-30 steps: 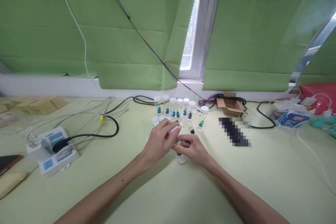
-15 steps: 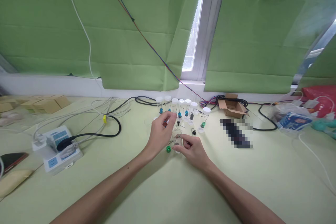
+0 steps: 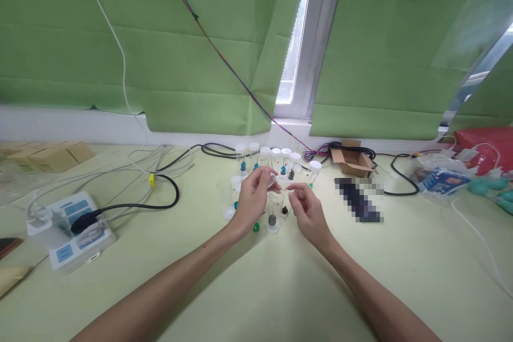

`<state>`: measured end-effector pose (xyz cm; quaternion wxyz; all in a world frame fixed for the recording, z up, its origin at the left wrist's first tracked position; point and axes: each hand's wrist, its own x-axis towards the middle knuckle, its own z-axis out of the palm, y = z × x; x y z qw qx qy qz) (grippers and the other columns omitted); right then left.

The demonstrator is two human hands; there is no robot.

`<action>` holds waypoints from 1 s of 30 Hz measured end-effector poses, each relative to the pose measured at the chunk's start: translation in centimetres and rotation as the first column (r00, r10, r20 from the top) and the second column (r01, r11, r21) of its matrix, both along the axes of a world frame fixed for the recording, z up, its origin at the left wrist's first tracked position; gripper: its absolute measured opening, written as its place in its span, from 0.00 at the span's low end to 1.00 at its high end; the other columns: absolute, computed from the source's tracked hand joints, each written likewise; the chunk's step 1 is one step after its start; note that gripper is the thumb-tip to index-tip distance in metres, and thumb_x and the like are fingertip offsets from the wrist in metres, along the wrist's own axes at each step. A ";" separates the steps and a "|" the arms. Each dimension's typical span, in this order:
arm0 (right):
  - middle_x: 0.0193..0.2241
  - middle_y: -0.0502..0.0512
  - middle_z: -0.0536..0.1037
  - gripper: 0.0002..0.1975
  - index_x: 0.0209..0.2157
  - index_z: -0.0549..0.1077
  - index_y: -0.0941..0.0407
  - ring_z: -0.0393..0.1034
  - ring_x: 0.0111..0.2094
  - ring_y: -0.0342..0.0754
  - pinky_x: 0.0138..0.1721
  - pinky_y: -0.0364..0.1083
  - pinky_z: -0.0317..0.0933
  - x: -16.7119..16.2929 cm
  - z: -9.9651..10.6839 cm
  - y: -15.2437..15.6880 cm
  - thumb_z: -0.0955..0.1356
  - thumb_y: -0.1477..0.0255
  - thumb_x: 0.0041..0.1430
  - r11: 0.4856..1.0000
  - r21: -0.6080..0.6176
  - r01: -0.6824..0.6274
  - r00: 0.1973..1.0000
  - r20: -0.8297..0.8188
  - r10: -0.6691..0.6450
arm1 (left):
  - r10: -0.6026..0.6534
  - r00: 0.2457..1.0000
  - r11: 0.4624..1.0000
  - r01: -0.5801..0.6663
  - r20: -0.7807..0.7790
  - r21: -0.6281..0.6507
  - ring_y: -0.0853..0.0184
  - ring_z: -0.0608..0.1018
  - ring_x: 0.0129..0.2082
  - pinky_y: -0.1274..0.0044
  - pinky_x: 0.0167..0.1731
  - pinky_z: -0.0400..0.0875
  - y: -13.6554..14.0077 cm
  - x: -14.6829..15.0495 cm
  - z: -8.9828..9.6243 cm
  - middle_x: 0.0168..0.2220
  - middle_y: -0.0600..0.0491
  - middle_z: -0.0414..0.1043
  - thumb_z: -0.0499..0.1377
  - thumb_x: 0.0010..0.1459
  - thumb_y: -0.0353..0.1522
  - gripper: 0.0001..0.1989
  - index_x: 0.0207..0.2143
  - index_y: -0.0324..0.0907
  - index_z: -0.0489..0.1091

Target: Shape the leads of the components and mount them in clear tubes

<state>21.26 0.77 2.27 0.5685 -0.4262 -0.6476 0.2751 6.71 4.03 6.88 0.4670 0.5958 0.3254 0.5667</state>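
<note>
My left hand [image 3: 252,195] pinches a white round cap [image 3: 272,180] just above a clear tube [image 3: 274,204]. The tube stands upright on a white base, with a dark grey piece [image 3: 272,219] and a thin wire inside. Right of the tube is my right hand [image 3: 309,214], its index finger stretched toward the rim and its other fingers curled; nothing shows in its grasp. A small green piece [image 3: 256,227] lies left of the tube, and a black piece [image 3: 284,210] lies to its right. My left hand partly hides another blue piece [image 3: 236,205].
Several white-capped tubes [image 3: 275,153] with coloured pieces stand in a row behind my hands. At left stands a clear tube [image 3: 224,192]. A power strip [image 3: 82,230] with cables sits further left. An open cardboard box [image 3: 352,163] and a pixelated dark object [image 3: 358,200] are right.
My right hand has let go of the clear tube and moved right and up. The tube now stands on the table. My left hand has come over it, with the white cap now visible.
</note>
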 end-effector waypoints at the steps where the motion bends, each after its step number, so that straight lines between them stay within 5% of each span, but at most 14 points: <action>1: 0.22 0.44 0.57 0.09 0.43 0.66 0.56 0.52 0.22 0.41 0.23 0.42 0.49 0.1 0.2 0.0 0.60 0.67 0.68 1.000 0.010 0.023 1.000 -0.010 -0.023 | 0.000 1.000 1.000 0.000 0.009 0.001 0.67 0.76 0.30 0.73 0.37 0.74 0.1 0.0 0.0 0.30 0.54 0.71 0.52 0.65 0.45 0.17 0.35 0.42 0.70; 7: 0.27 0.49 0.68 0.06 0.45 0.67 0.55 0.65 0.28 0.44 0.31 0.45 0.62 0.3 1.4 -0.5 0.62 0.72 0.67 0.970 0.201 0.139 0.990 0.001 -0.142 | -0.005 1.000 1.000 0.005 -0.001 0.010 0.66 0.76 0.31 0.72 0.38 0.75 0.2 -0.3 0.2 0.28 0.54 0.70 0.52 0.65 0.45 0.17 0.35 0.42 0.70; 11: 0.31 0.51 0.72 0.08 0.45 0.69 0.53 0.72 0.32 0.46 0.36 0.49 0.67 -0.3 2.3 -0.8 0.64 0.77 0.65 0.870 0.441 0.221 0.975 -0.067 -0.214 | -0.008 1.000 1.000 0.008 -0.003 0.016 0.67 0.75 0.31 0.73 0.37 0.75 0.2 -0.3 0.3 0.30 0.54 0.70 0.52 0.65 0.45 0.17 0.36 0.42 0.71; 14: 0.32 0.52 0.73 0.09 0.43 0.71 0.53 0.73 0.33 0.47 0.36 0.49 0.69 -1.2 2.9 -0.9 0.65 0.79 0.64 0.822 0.506 0.260 0.965 -0.159 -0.207 | -0.017 1.000 1.000 0.017 0.003 0.007 0.68 0.74 0.31 0.73 0.36 0.75 0.3 -0.3 0.4 0.31 0.54 0.70 0.52 0.65 0.44 0.17 0.35 0.41 0.71; 22: 0.32 0.51 0.80 0.04 0.41 0.70 0.54 0.78 0.37 0.49 0.46 0.52 0.68 -3.1 3.8 -1.0 0.68 0.74 0.64 0.899 0.318 0.303 0.929 -0.308 -0.204 | -0.074 0.997 0.995 0.076 0.027 -0.063 0.68 0.75 0.31 0.74 0.32 0.77 -0.1 -0.2 0.4 0.35 0.52 0.70 0.54 0.64 0.44 0.16 0.34 0.41 0.71; 30: 0.36 0.54 0.81 0.03 0.39 0.72 0.54 0.79 0.40 0.50 0.45 0.50 0.70 -3.6 2.7 -0.7 0.69 0.70 0.63 0.969 0.172 0.176 0.957 -0.261 -0.127 | -0.039 0.999 0.991 0.043 0.033 -0.128 0.71 0.73 0.31 0.77 0.35 0.77 -0.4 -0.3 0.9 0.33 0.54 0.68 0.54 0.64 0.40 0.13 0.33 0.41 0.72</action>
